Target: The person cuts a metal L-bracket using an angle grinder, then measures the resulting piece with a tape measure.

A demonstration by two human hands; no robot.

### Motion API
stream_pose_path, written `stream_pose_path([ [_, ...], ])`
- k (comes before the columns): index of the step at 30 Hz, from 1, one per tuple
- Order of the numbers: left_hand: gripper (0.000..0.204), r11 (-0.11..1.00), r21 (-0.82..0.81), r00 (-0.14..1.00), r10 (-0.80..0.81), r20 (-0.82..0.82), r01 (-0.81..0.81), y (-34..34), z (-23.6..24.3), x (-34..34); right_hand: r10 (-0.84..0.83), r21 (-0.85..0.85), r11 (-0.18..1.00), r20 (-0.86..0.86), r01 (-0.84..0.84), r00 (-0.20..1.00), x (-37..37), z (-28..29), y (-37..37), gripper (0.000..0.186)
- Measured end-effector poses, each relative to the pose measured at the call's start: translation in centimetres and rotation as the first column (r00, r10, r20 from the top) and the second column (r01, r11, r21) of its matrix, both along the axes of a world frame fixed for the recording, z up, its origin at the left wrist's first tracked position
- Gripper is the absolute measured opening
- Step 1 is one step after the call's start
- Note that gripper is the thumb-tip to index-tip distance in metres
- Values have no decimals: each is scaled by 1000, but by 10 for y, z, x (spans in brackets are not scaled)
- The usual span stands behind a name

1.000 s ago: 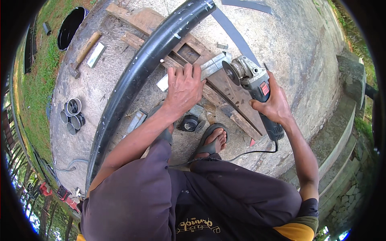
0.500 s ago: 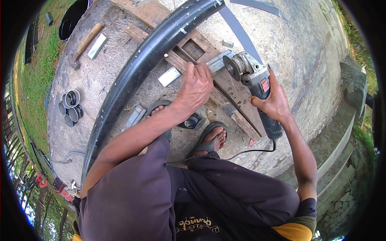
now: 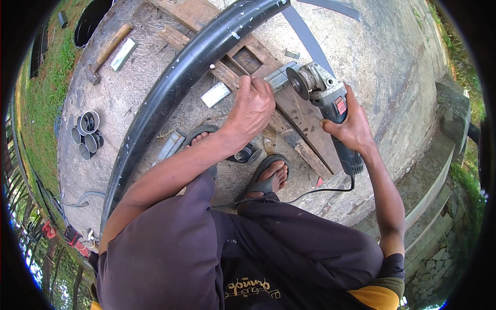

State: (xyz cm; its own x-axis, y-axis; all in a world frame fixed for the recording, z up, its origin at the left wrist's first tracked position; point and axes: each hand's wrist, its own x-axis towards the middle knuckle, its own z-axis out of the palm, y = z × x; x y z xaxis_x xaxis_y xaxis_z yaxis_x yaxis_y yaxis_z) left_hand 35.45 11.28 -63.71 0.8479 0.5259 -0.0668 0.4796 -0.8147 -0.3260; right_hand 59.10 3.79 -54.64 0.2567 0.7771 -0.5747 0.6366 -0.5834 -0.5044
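Grinder sits at the wooden planks, its disc against a short metal piece beside the big black pipe. Right hand clasps the grinder's body; left hand (knuckles up, fingers curled) pins the metal piece. Pipe offcuts stand open-ended nearby.

The person wears a dark purple-brown short-sleeved shirt and dark trousers bearing yellow lettering near the lower edge. A yellow-orange patch shows at the right hip. Both forearms are bare, and the feet wear dark flip-flop sandals.
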Motion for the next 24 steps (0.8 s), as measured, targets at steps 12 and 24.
stream_pose_path([
  [12,16,999,-21,999,-45,9,45,3,1,-1,9,-13,1000,18,-8,1000,-3,2,5,101],
  [24,18,998,42,998,-51,43,49,3,0,-1,23,47,999,-8,-22,1000,6,-8,2,96],
])
